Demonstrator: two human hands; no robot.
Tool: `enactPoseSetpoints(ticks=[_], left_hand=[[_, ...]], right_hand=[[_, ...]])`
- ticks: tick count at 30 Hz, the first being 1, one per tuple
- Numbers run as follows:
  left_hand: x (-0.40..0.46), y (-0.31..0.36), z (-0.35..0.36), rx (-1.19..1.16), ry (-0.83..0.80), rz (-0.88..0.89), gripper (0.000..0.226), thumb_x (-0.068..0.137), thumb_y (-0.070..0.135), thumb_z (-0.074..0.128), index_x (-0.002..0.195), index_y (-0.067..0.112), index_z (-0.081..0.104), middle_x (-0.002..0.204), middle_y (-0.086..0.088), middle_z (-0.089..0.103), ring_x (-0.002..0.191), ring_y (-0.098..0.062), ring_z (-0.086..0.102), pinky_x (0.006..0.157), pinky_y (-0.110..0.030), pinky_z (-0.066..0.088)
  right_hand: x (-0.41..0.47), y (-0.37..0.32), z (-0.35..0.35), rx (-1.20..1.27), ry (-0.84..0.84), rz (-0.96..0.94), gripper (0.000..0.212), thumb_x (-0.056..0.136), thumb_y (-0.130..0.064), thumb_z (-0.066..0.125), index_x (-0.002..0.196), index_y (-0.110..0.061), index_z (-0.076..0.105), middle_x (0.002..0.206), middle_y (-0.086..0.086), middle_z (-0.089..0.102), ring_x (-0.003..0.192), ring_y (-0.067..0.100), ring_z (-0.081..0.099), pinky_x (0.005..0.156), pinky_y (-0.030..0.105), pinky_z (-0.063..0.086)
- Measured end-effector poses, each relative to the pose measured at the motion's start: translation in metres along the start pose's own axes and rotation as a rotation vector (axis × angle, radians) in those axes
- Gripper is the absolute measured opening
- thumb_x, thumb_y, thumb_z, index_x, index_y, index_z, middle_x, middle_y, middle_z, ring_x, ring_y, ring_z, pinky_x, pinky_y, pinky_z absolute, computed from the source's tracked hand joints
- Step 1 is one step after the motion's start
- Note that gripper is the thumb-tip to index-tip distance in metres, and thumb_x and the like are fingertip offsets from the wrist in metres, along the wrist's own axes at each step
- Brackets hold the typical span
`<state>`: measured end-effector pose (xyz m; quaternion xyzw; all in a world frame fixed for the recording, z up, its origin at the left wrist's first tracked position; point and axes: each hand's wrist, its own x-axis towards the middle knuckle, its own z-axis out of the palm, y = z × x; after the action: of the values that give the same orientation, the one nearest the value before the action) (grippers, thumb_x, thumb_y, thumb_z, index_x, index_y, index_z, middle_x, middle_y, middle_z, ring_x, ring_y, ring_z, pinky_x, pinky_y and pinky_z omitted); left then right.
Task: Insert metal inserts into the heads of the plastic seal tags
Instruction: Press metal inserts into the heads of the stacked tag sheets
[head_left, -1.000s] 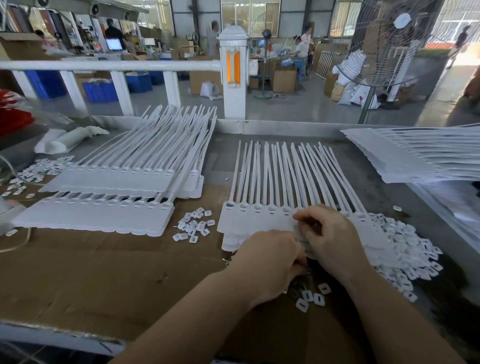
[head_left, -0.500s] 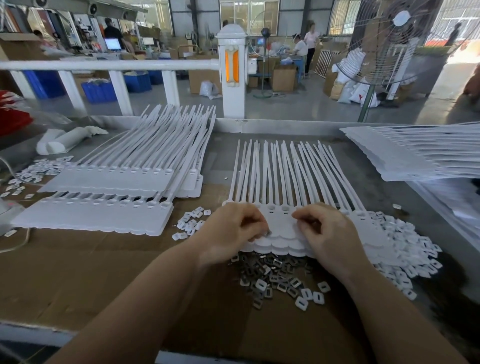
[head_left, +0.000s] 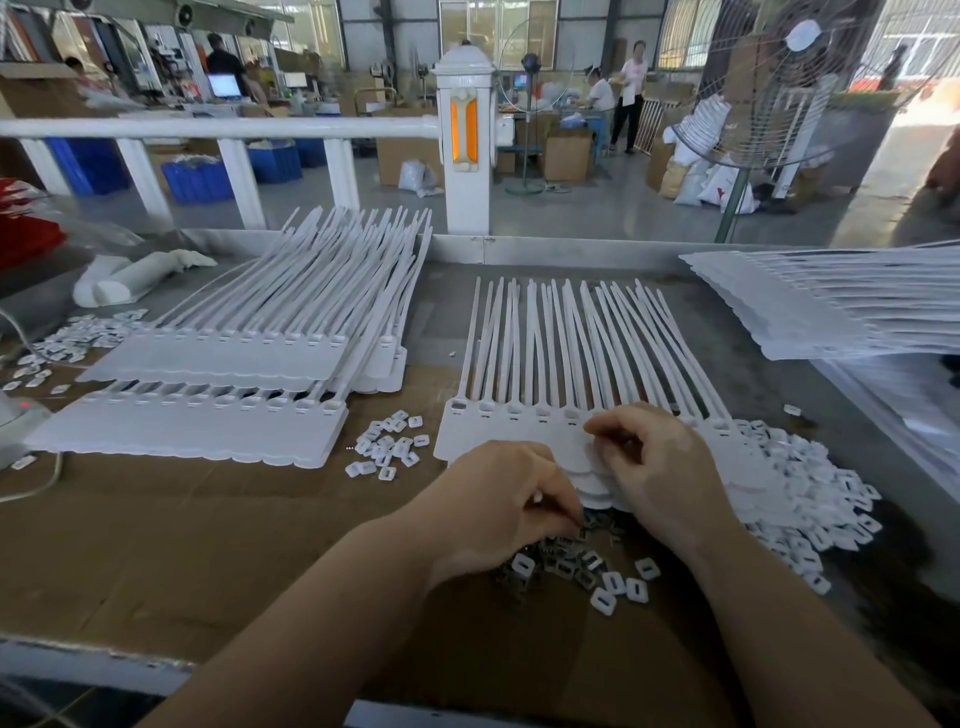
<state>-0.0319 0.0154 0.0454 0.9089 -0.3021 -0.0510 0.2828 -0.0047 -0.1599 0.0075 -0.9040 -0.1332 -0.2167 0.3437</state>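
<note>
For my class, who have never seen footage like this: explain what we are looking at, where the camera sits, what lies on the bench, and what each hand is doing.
There is no machine here, only a person's two bare hands. The single picture comes from a camera worn on the head, looking forward and down.

On the cardboard-covered bench lies a strip of white plastic seal tags, heads towards the person, tails pointing away. More strips are stacked at the left and right. In front of the hands is a pile of small dark metal inserts; white plastic caps are heaped at the right.

The left hand reaches with curled fingers into the insert pile; whether it has one pinched cannot be seen. The right hand rests on the tag heads, fingertips together.
</note>
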Motion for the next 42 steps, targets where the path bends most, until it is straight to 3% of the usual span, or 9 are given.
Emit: enactPoseSetpoints(ticks=[3, 8, 13, 18, 21, 26, 34, 39, 42], left_hand=[[0.003, 0.007, 0.007, 0.025, -0.103, 0.060, 0.020, 0.086, 0.028, 0.064, 0.105, 0.029, 0.070, 0.093, 0.013, 0.053, 0.088, -0.002, 0.047, 0.086, -0.025, 0.043], [0.008, 0.007, 0.012, 0.085, -0.156, 0.108, 0.021, 0.088, 0.027, 0.061, 0.107, 0.030, 0.069, 0.093, 0.015, 0.047, 0.093, -0.001, 0.040, 0.084, -0.022, 0.036], [0.007, 0.003, 0.011, -0.098, -0.028, 0.018, 0.009, 0.084, 0.022, 0.067, 0.090, 0.027, 0.069, 0.084, 0.020, 0.057, 0.085, 0.006, 0.052, 0.079, -0.009, 0.043], [0.006, -0.009, -0.003, -0.201, 0.190, -0.115, 0.023, 0.085, 0.018, 0.064, 0.077, 0.039, 0.060, 0.084, 0.021, 0.059, 0.082, 0.006, 0.056, 0.077, -0.008, 0.044], [0.006, -0.019, -0.012, -0.228, 0.296, -0.159, 0.019, 0.085, 0.011, 0.064, 0.078, 0.028, 0.063, 0.081, 0.014, 0.061, 0.072, 0.003, 0.055, 0.067, -0.009, 0.044], [0.003, -0.037, -0.023, -0.595, 0.444, -0.304, 0.008, 0.084, 0.005, 0.065, 0.083, 0.011, 0.069, 0.072, -0.001, 0.069, 0.064, -0.006, 0.063, 0.062, -0.013, 0.051], [0.016, -0.056, -0.030, -0.528, 0.512, -0.406, 0.006, 0.085, 0.012, 0.066, 0.080, 0.014, 0.068, 0.064, 0.001, 0.061, 0.049, 0.000, 0.053, 0.051, -0.011, 0.045], [0.023, -0.060, -0.032, -0.716, 0.545, -0.452, 0.009, 0.084, 0.007, 0.065, 0.090, -0.001, 0.067, 0.070, -0.009, 0.068, 0.058, -0.009, 0.063, 0.055, -0.015, 0.050], [0.023, -0.062, -0.034, -0.745, 0.543, -0.467, 0.008, 0.080, 0.001, 0.069, 0.089, 0.000, 0.068, 0.075, -0.011, 0.069, 0.061, -0.009, 0.065, 0.057, -0.015, 0.052]], right_hand=[[0.000, 0.001, 0.000, 0.001, -0.004, 0.005, 0.014, 0.083, -0.005, 0.062, 0.091, -0.016, 0.068, 0.088, -0.008, 0.062, 0.090, 0.012, 0.056, 0.082, 0.026, 0.044], [0.001, 0.002, 0.001, 0.008, -0.010, 0.013, 0.016, 0.083, -0.004, 0.062, 0.091, -0.016, 0.068, 0.089, -0.007, 0.062, 0.091, 0.012, 0.055, 0.082, 0.024, 0.042], [0.000, 0.001, 0.000, -0.003, -0.024, 0.005, 0.015, 0.085, -0.006, 0.061, 0.092, -0.017, 0.068, 0.091, -0.008, 0.062, 0.092, 0.010, 0.055, 0.084, 0.024, 0.043], [0.000, -0.001, -0.001, 0.000, -0.011, 0.006, 0.015, 0.084, -0.006, 0.061, 0.092, -0.015, 0.069, 0.090, -0.007, 0.064, 0.091, 0.011, 0.057, 0.085, 0.027, 0.046], [0.000, -0.001, -0.001, -0.010, -0.011, 0.004, 0.015, 0.084, -0.005, 0.061, 0.092, -0.016, 0.069, 0.090, -0.008, 0.063, 0.091, 0.009, 0.056, 0.085, 0.023, 0.045], [0.000, -0.001, -0.001, -0.007, -0.011, 0.004, 0.016, 0.084, -0.005, 0.061, 0.093, -0.015, 0.069, 0.090, -0.008, 0.064, 0.091, 0.008, 0.056, 0.084, 0.019, 0.043], [0.000, -0.001, -0.001, 0.013, -0.015, 0.014, 0.016, 0.085, -0.005, 0.060, 0.093, -0.016, 0.069, 0.091, -0.008, 0.064, 0.092, 0.010, 0.056, 0.085, 0.024, 0.045], [0.000, 0.001, -0.001, 0.016, -0.016, 0.014, 0.017, 0.085, -0.005, 0.060, 0.093, -0.017, 0.069, 0.090, -0.009, 0.063, 0.092, 0.009, 0.056, 0.083, 0.021, 0.043], [0.000, 0.001, 0.000, 0.014, -0.019, 0.015, 0.016, 0.085, -0.006, 0.060, 0.092, -0.017, 0.068, 0.089, -0.010, 0.062, 0.091, 0.009, 0.055, 0.083, 0.022, 0.044]])
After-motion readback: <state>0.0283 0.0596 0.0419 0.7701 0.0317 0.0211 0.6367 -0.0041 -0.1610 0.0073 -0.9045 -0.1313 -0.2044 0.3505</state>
